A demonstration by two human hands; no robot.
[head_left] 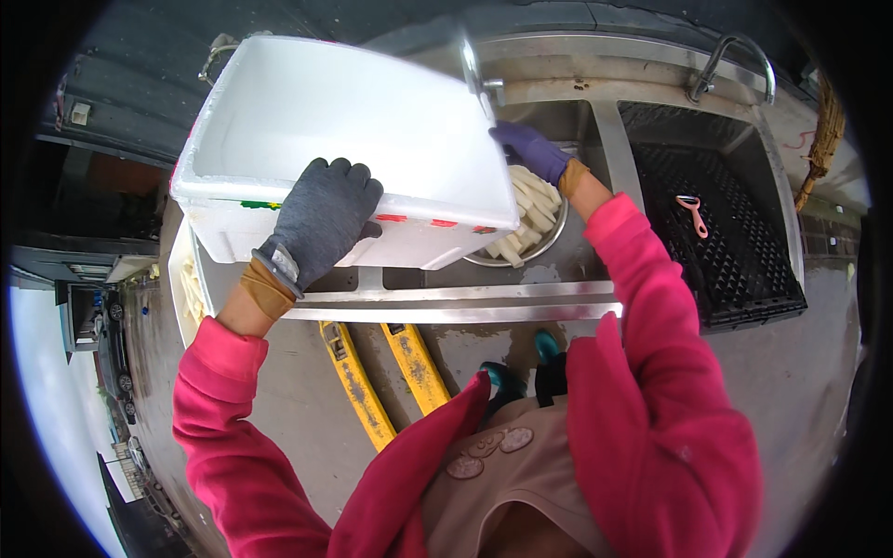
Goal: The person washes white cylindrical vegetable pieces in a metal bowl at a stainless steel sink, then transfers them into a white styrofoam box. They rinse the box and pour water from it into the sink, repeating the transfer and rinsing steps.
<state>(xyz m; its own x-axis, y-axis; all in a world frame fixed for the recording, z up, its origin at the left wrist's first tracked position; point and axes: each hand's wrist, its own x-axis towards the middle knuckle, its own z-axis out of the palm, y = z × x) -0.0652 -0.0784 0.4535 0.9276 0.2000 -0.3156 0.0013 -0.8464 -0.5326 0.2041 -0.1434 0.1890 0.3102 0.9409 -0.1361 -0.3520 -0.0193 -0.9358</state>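
Note:
A large white foam box (pixel 344 102) sits tilted over the left part of the sink, its open top facing up and no contents visible inside. My left hand (pixel 327 216), in a grey glove, grips the near rim with its fingers over the edge and its thumb on the outer wall. At the box's right end, my right hand (pixel 538 149) in a purple glove holds the far corner, the fingertips partly hidden. Below that hand, a round metal bowl (pixel 562 219) holds several peeled white sticks (pixel 532 209), partly covered by the box.
A black crate (pixel 744 270) in the right basin carries a pink peeler (pixel 696 216). Faucets (pixel 735 42) rise along the sink's back edge. More pale sticks (pixel 193 288) lie in a white container (pixel 181 246) at far left. Yellow forks (pixel 409 363) stand on the wet floor.

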